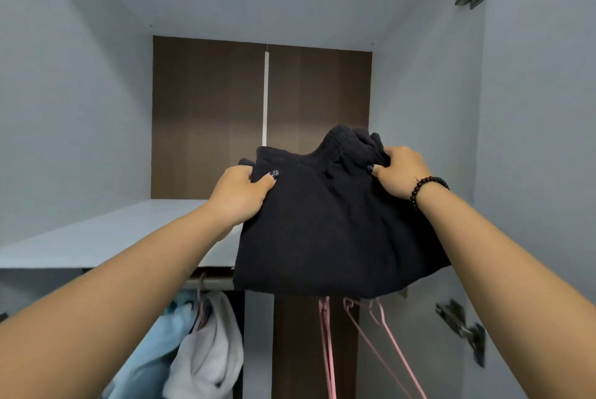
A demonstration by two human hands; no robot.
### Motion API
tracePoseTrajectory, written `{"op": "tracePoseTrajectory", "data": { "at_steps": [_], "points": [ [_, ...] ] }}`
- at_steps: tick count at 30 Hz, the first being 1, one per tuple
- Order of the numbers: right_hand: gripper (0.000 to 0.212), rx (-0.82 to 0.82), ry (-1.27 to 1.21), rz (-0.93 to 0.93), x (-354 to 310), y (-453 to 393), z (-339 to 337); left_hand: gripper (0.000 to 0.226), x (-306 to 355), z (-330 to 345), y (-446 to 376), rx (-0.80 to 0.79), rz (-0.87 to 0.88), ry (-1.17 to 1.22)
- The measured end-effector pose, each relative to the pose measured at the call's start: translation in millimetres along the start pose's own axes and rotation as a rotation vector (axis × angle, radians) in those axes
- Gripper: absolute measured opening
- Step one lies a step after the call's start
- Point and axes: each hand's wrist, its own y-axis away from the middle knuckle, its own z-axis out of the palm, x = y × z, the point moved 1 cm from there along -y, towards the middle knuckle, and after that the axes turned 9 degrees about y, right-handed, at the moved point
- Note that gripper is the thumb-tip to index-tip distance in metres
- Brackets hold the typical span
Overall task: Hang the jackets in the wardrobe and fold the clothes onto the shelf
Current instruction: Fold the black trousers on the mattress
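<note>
1. Both forearms fill the bottom corners, reaching up and forward into the wardrobe (80, 108), whose grey walls and brown back panel frame everything.
2. Shelf (106, 234) next: a pale board running out left of the garment, bare where it shows, its front edge just under the cloth.
3. Now the folded black garment (325, 231), held at the shelf's right end. Its lower edge hangs out past the shelf's front edge, and its bunched waistband points at the back panel. Whether it already rests on the board, I can't tell.
4. Left hand (237, 195) grips the garment's near left corner, thumb on top, fingers curled under. Right hand (401, 169), beaded bracelet (427, 187) on the wrist, pinches the gathered waistband.
5. To do this well, I'd say: slide the bundle deeper so nothing overhangs, keep both grips level so the fold holds, then let go flat.
6. Room: plenty to the garment's left and behind it; the right wall sits close to it.
7. Below the shelf, a pale blue jacket (161, 337) and a white one (209, 350) hang from the rail (209, 284), with pink hangers (371, 334) under the garment.
8. Door hinges (464, 327) jut from the right wall, worth avoiding on withdrawal.
</note>
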Motion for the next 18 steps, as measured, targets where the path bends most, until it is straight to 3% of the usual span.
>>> {"op": "tracePoseTrajectory", "data": {
  "at_steps": [10,15,18],
  "points": [
    [0.031,-0.179,0.203,0.024,42.5,-97.6,80.6,0.038,-70.6,60.5,-110.2,0.044,-0.144,-0.128],
    [0.017,-0.280,0.342,0.075,59.6,-99.7,108.4,0.025,-86.6,79.0,-116.0,-0.127,-0.280,-0.404],
    [0.025,-0.358,0.417,0.110,63.8,-88.2,105.7,0.050,-72.6,77.1,-107.1,-0.221,-0.228,-0.583]
  ]
}}
